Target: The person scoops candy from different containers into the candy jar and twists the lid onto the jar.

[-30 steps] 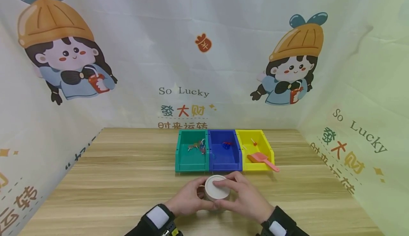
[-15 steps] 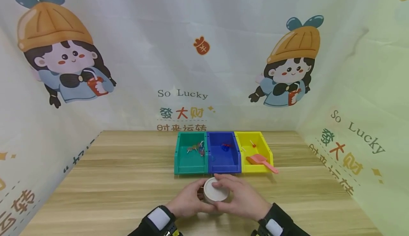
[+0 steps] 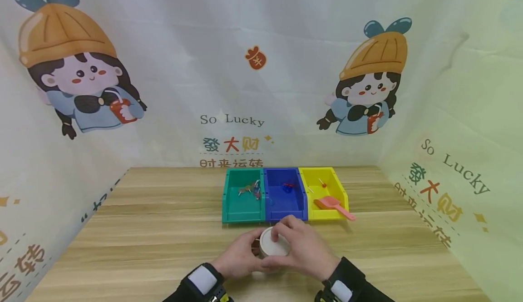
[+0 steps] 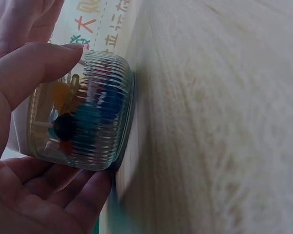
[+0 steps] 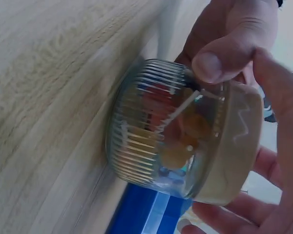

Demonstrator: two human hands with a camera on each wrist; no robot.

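Note:
A ribbed glass jar [image 4: 102, 112] stands on the wooden table, its cream lid [image 3: 269, 248] on top. Through the glass show several small coloured balls, some with white sticks. My left hand [image 3: 238, 257] grips the jar's side, thumb on the near side and fingers around the far side, low near the base. Around the lid curl the thumb and fingers of my right hand [image 3: 306, 250], with a bent finger on the lid's top. In the right wrist view the lid [image 5: 234, 146] lies between the right thumb and fingers.
Behind the jar stand three joined bins: green [image 3: 245, 216], blue [image 3: 286, 213] and yellow [image 3: 341, 186]. Small pieces lie in each. A pink scoop [image 3: 333, 202] rests in the yellow bin, its handle over the front edge. A printed cloth [image 3: 294, 88] hangs behind the table.
My right hand has turned on the lid, its wrist shifting left and its index finger bending from straighter across the top. The left hand and the jar hold nearly the same place.

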